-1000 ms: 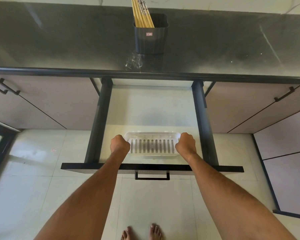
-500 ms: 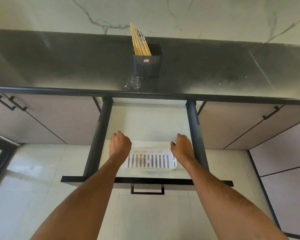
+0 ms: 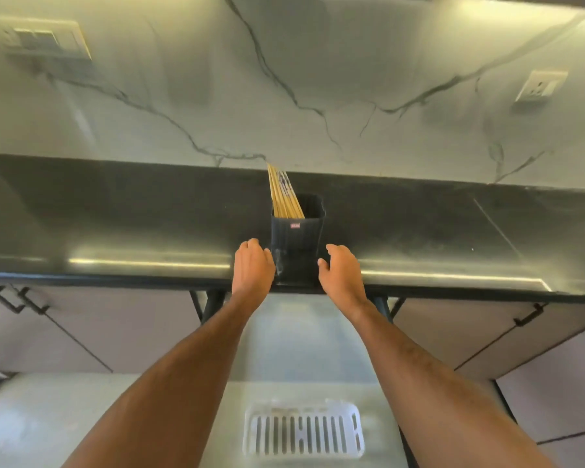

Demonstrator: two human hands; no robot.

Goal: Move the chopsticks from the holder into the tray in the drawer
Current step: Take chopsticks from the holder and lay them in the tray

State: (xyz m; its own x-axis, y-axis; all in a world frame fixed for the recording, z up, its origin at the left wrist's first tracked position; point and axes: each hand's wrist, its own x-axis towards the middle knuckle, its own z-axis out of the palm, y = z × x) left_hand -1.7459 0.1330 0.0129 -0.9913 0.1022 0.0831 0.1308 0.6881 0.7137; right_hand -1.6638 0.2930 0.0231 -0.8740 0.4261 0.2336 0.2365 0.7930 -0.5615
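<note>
A bundle of light wooden chopsticks (image 3: 283,194) leans to the left inside a black ribbed holder (image 3: 298,231) that stands on the dark countertop (image 3: 115,217). My left hand (image 3: 253,270) is just left of the holder's base and my right hand (image 3: 341,272) just right of it. Both hands have their fingers apart and hold nothing. A white slotted tray (image 3: 304,430) lies in the open drawer (image 3: 291,339) below, between my forearms.
A marble-patterned wall (image 3: 301,79) rises behind the counter, with a switch plate (image 3: 38,37) at the left and a socket (image 3: 541,86) at the right. Closed cabinet doors with dark handles (image 3: 529,314) flank the drawer.
Both hands have let go of the white tray in the drawer and moved up and forward to either side of the holder. The view has tilted upward toward the wall.
</note>
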